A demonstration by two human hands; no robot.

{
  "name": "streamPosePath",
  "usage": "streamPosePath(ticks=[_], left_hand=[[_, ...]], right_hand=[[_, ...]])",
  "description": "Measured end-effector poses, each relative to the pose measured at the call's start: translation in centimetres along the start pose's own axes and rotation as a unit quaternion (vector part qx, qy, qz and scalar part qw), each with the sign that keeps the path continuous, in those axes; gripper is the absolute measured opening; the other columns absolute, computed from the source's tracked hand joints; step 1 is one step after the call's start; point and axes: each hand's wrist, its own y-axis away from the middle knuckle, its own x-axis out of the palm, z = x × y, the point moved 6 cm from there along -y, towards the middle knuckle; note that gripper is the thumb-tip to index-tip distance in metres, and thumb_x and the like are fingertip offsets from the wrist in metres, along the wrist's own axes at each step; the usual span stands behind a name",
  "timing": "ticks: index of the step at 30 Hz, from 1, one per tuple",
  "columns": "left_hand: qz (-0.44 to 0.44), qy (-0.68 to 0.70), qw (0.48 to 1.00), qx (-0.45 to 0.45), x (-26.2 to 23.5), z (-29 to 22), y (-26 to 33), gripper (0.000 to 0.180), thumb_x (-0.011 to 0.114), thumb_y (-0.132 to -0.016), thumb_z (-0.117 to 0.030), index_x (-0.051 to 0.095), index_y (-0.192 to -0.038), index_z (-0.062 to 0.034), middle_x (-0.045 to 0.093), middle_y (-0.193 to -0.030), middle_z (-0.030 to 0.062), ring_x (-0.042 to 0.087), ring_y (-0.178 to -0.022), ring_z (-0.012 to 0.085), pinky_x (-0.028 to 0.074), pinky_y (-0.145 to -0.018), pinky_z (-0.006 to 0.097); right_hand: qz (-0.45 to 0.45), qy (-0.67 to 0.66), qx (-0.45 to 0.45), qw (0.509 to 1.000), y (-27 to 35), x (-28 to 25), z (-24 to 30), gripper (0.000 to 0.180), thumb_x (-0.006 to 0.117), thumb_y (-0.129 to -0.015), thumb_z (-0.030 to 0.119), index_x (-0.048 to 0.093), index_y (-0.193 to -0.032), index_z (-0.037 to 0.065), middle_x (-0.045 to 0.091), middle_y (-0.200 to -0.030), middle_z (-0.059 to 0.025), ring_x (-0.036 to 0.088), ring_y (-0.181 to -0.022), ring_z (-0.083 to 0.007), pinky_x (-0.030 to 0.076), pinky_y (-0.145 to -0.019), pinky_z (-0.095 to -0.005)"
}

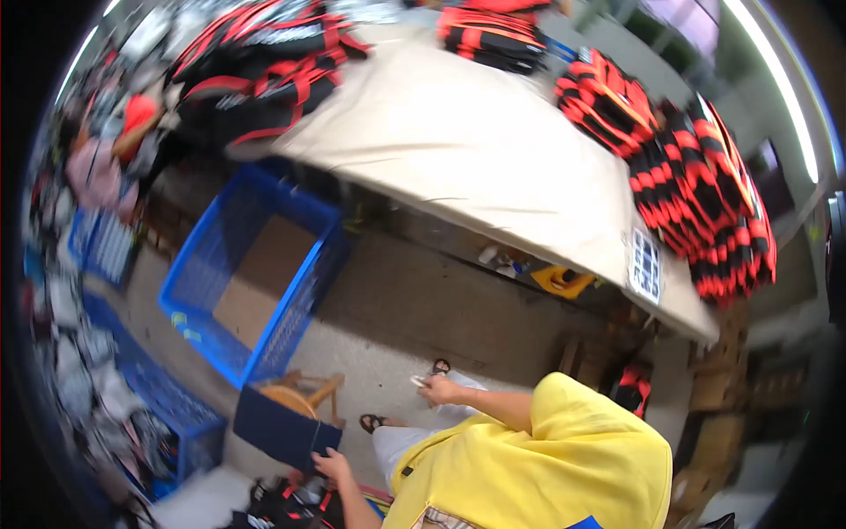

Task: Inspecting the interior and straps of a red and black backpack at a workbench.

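My left hand reaches to the near right corner of a flat navy panel; its fingers are slightly apart and the fingertips touch or almost touch the edge. The panel lies over part of a wooden stool. Below that hand is a heap of black bags with red trim. My right hand is held out in front of my body, closed around a small white object whose kind I cannot make out.
A long table with a pale cover crosses ahead. Stacks of black-and-red bags rest on its left end, others on its right. A big blue crate stands left of my feet. Another person is at far left.
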Motion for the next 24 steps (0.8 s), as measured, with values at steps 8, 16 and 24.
streamPosePath(ticks=[8, 16, 24], left_hand=[[0.208, -0.132, 0.957, 0.154, 9.5, -15.6, 6.7, 0.058, 0.071, -0.095, -0.029, 0.058, -0.138, 0.0080, 0.068, -0.131, 0.0260, 0.067, -0.117, 0.0317, 0.051, -0.099, 0.041], [0.463, 0.077, 0.882, 0.044, 12.0, -28.8, 5.9, 0.023, 0.067, -0.102, -0.019, 0.068, -0.110, 0.0030, 0.069, -0.087, 0.0128, 0.066, -0.071, 0.0205, 0.056, -0.066, 0.037], [0.353, -0.242, 0.849, 0.311, 17.4, -41.3, 7.8, 0.024, 0.068, -0.098, -0.023, 0.072, -0.092, -0.0006, 0.068, -0.076, 0.0079, 0.061, -0.066, 0.0231, 0.053, -0.064, 0.041]], right_hand=[[-0.149, -0.075, -0.032, 0.985, 2.8, -13.7, -9.4, 0.040, 0.067, -0.096, 0.043, 0.075, -0.107, 0.006, 0.077, -0.097, -0.0182, 0.075, -0.091, -0.0354, 0.059, -0.084, -0.0472], [-0.526, -0.270, 0.325, 0.738, 17.5, -26.9, -37.9, 0.042, 0.067, -0.098, 0.045, 0.077, -0.118, 0.009, 0.073, -0.123, -0.0218, 0.068, -0.119, -0.0420, 0.054, -0.102, -0.0514], [-0.567, -0.311, 0.339, 0.683, 20.1, -27.7, -40.1, 0.036, 0.071, -0.099, 0.041, 0.075, -0.113, 0.007, 0.076, -0.110, -0.0219, 0.072, -0.109, -0.0421, 0.057, -0.092, -0.0501]])
